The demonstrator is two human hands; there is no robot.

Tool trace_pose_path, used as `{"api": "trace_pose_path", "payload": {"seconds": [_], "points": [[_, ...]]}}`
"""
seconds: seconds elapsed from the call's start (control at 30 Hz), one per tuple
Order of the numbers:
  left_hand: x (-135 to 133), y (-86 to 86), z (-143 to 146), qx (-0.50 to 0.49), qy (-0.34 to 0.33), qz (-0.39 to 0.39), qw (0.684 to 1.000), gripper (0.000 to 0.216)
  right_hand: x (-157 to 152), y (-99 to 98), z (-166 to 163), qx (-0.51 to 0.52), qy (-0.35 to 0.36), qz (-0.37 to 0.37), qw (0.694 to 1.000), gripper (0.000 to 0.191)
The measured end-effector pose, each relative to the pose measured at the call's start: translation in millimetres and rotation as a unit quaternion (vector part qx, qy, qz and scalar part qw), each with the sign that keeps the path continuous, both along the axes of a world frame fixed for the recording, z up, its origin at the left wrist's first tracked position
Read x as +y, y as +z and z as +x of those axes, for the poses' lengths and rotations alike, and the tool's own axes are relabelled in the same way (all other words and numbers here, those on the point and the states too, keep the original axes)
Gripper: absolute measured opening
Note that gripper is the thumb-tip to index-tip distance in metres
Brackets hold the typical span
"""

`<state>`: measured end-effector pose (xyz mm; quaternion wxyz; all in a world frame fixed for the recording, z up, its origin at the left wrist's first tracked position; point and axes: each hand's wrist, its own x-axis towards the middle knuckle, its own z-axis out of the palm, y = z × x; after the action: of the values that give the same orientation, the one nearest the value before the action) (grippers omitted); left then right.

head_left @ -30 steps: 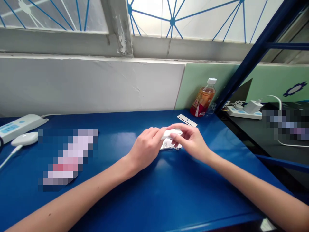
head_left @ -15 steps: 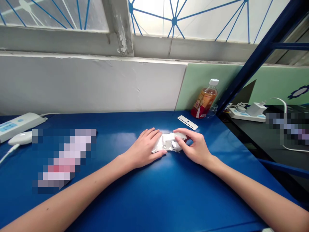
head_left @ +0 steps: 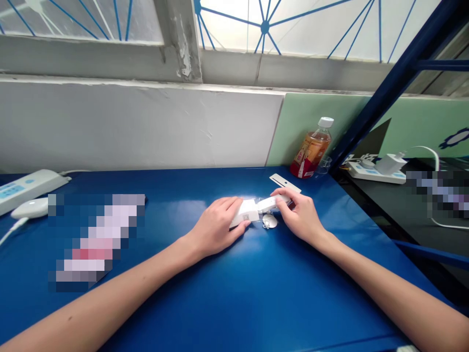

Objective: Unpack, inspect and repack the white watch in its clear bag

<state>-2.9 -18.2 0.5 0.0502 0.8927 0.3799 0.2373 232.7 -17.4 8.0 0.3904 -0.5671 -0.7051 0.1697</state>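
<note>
My left hand [head_left: 218, 225] rests on the blue table [head_left: 234, 293] with its fingers curled over a small white packet [head_left: 246, 212], pinning it down. My right hand [head_left: 298, 215] pinches a flat white strip-like piece [head_left: 273, 201] at the packet's right end, a little above the table. A small round whitish piece [head_left: 270, 222] lies on the table between the two hands.
A flat white strip [head_left: 285, 183] lies behind my right hand. A bottle of amber drink [head_left: 310, 149] stands at the back right against the green panel. At the far left sit a white power strip [head_left: 25, 188] and a white oval device [head_left: 29, 208]. A second power strip [head_left: 370, 171] lies on the black surface to the right.
My right hand has drawn the white piece out to the right of the packet and lifted it slightly. The small round piece now lies exposed on the table. My left hand stayed put.
</note>
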Motion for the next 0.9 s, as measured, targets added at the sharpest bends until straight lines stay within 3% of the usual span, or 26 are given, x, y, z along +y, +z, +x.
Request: {"api": "trace_pose_path", "payload": {"seconds": [0.13, 0.27, 0.37, 0.63, 0.9], "points": [[-1, 0.2, 0, -0.004, -0.009, 0.008, 1.0, 0.039, -1, -5.1, -1, 0.005, 0.083, -0.027, 0.996, 0.023], [0, -0.3, -1, -0.005, -0.011, 0.012, 1.0, 0.041, 0, -7.5, 1, -0.069, 0.054, -0.035, 0.996, 0.03], [0, -0.8, -1, -0.003, -0.012, 0.008, 1.0, 0.041, 2, -8.5, 3, -0.123, 0.047, 0.004, 0.991, 0.025], [0, 0.1, -1, -0.009, -0.011, 0.001, 1.0, 0.041, 3, -11.0, 4, -0.062, 0.096, 0.081, 0.99, 0.015], [-1, -3.2, -1, -0.01, -0.005, 0.022, 1.0, 0.042, 5, -5.1, 6, -0.085, 0.142, 0.058, 0.984, 0.009]]}}
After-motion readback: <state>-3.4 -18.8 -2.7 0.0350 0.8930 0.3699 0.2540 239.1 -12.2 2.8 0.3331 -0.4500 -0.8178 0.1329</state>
